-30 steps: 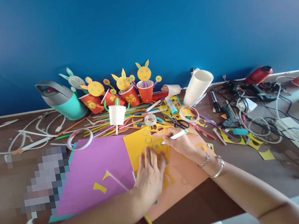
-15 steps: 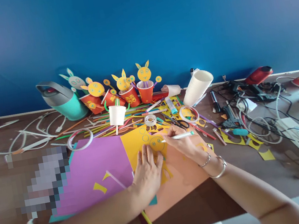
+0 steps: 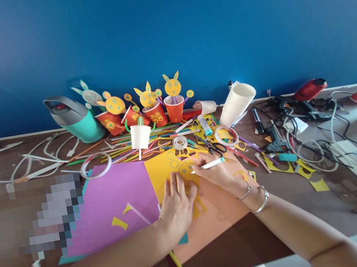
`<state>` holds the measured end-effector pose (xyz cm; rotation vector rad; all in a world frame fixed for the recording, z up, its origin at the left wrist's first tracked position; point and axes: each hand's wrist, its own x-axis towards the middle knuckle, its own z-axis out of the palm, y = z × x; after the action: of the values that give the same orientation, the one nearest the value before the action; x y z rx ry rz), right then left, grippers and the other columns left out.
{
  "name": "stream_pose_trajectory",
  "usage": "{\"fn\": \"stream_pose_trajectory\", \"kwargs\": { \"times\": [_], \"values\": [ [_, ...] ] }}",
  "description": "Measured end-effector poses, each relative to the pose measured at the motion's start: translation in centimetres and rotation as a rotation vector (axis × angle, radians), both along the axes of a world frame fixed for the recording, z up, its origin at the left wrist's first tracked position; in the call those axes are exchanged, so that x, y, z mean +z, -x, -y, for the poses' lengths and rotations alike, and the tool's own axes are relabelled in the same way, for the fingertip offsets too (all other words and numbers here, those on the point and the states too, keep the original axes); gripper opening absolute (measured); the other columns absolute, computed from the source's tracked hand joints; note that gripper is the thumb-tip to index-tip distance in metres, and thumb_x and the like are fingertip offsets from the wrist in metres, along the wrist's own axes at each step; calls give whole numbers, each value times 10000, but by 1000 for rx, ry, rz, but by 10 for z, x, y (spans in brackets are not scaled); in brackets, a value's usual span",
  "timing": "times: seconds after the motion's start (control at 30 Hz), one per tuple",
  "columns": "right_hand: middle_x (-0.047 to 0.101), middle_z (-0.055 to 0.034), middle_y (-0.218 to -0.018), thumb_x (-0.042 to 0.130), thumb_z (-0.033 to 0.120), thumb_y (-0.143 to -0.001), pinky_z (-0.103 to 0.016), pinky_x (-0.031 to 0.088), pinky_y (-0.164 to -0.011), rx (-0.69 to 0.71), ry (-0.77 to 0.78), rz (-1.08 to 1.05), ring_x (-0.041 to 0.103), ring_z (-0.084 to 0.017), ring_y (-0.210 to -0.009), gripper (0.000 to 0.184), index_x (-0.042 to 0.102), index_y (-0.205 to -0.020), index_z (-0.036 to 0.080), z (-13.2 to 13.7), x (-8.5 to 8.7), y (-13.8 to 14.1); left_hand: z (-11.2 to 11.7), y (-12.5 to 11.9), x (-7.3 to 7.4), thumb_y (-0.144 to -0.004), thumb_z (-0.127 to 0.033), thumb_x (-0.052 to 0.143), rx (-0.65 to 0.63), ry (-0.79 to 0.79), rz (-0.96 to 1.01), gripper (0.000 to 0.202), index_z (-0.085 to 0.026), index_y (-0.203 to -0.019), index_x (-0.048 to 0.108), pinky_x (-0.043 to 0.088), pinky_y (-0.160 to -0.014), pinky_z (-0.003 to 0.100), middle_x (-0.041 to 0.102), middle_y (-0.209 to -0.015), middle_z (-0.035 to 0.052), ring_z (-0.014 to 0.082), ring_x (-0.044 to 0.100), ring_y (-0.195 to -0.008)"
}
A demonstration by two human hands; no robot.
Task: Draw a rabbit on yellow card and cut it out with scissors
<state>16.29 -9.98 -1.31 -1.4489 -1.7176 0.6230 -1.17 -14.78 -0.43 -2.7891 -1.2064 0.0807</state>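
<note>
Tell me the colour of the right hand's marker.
The marker is white with a green end; head view shows it.

Left hand (image 3: 177, 202) flat, palm down; right hand (image 3: 213, 171) curled in a pinch

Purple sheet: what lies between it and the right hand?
In the head view, the yellow sheet with its drawn circles, and the left hand laid partly over it.

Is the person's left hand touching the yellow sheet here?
Touching. The head view shows the left hand palm down, its fingers laid over the yellow sheet with no gap visible.
</note>
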Motion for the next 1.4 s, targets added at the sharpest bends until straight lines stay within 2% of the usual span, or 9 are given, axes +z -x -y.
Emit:
{"fn": "stream_pose_trajectory", "kwargs": {
  "times": [0.27, 0.4, 0.63, 0.83, 1.2, 1.4],
  "values": [
    [399, 37, -566, 496, 255, -777, -256, 360, -483, -13, -39, 59, 389, -118, -535, 232, 324, -622, 236, 0, -4, -1, 0, 0, -1, -849, -171, 517, -3, 13, -1, 414, -100, -1257, 515, 390, -1013, 583, 491, -1337, 306, 438, 405, -1311],
    [437, 33, -580, 500, 260, -780, -253, 381, -498, -6, -15, 33, 417, -121, -549, 206, 354, -636, 234, 1, -3, -1, 0, 0, -3, -840, -165, 522, -5, -15, -13, 418, -114, -1255, 515, 397, -1009, 577, 504, -1332, 289, 434, 414, -1305],
    [471, 34, -595, 505, 252, -786, -261, 419, -528, 10, 9, 34, 455, -122, -550, 179, 382, -658, 236, 1, -1, -2, 0, 0, -4, -844, -171, 522, -7, -21, -2, 401, -99, -1239, 523, 397, -1004, 583, 497, -1327, 309, 447, 412, -1301],
    [485, 22, -620, 496, 263, -796, -275, 463, -574, 15, -33, 48, 488, -130, -573, 169, 382, -673, 237, 0, -3, -2, 0, 0, -7, -845, -142, 510, -5, -9, 2, 398, -102, -1241, 521, 391, -1009, 593, 493, -1335, 302, 434, 410, -1309],
    [457, 33, -582, 493, 253, -780, -256, 434, -527, 3, -11, 19, 467, -126, -559, 180, 369, -650, 238, 1, -1, -1, 1, 1, -6, -842, -159, 525, -12, -21, -4, 414, -92, -1251, 515, 407, -998, 585, 491, -1324, 321, 451, 411, -1299],
    [459, 38, -578, 492, 253, -769, -253, 420, -525, -2, -13, 25, 452, -122, -557, 168, 376, -650, 234, 1, 1, 0, 0, 0, -2, -861, -180, 512, 0, 8, -2, 405, -105, -1259, 520, 399, -1008, 590, 505, -1330, 287, 426, 413, -1308]
  ]
}}
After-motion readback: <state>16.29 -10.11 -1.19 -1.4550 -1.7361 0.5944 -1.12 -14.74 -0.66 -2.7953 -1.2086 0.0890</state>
